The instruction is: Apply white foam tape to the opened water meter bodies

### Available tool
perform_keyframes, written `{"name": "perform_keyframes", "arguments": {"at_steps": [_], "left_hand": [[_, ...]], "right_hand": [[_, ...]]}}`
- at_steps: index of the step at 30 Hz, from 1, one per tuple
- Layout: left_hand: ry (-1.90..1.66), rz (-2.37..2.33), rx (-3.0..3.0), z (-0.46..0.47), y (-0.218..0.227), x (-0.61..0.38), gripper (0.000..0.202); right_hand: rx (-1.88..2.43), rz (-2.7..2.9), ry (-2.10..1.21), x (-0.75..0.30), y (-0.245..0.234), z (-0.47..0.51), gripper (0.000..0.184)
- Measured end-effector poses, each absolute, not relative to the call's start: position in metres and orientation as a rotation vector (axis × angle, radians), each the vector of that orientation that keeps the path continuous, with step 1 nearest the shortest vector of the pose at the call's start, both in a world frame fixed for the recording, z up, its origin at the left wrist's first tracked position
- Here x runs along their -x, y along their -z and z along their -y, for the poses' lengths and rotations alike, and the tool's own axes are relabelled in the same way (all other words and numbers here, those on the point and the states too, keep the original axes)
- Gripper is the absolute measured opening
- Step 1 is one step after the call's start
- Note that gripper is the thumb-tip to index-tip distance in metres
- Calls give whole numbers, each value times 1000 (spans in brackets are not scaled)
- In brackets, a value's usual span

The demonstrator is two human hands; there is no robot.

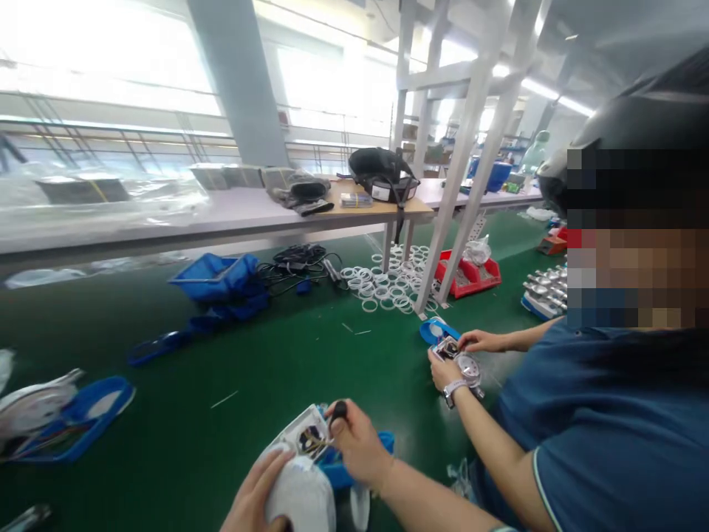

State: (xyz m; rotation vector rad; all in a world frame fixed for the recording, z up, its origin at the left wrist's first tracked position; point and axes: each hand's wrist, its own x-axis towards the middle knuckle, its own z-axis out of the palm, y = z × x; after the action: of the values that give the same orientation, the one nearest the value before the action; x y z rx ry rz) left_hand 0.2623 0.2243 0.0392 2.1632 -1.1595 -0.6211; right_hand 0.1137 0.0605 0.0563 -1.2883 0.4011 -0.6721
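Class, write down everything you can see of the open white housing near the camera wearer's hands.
The open white, roughly rectangular, plastic-looking housing has raised walls and a cavity showing dark components and thin wires. It sits slantwise, open side up, above the green tabletop. The wearer's left hand grips the white rounded piece adjoining its near end; whether the two are joined is unclear. The right hand, holding a black rounded handle, is at its right edge, though contact is hard to tell.

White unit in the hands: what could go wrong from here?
The black-handled tool in the right hand might slip and nick the exposed wiring in the white housing. The left hand could lose its grip on the white rounded piece, dropping it by the blue tray.
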Motion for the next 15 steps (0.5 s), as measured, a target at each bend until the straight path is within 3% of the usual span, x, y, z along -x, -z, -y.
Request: {"name": "perform_keyframes", "arguments": {"at_steps": [6, 10, 15], "left_hand": [[644, 1265, -1967, -232, -112, -230, 72], [768, 1299, -1915, -246, -127, -215, 77], [754, 1392, -1961, -259, -131, -205, 81]], "right_hand": [[1125, -407, 459, -88, -57, -72, 38], [1001, -304, 367, -75, -63, -89, 33], [1013, -183, 304, -59, -82, -99, 47]]}}
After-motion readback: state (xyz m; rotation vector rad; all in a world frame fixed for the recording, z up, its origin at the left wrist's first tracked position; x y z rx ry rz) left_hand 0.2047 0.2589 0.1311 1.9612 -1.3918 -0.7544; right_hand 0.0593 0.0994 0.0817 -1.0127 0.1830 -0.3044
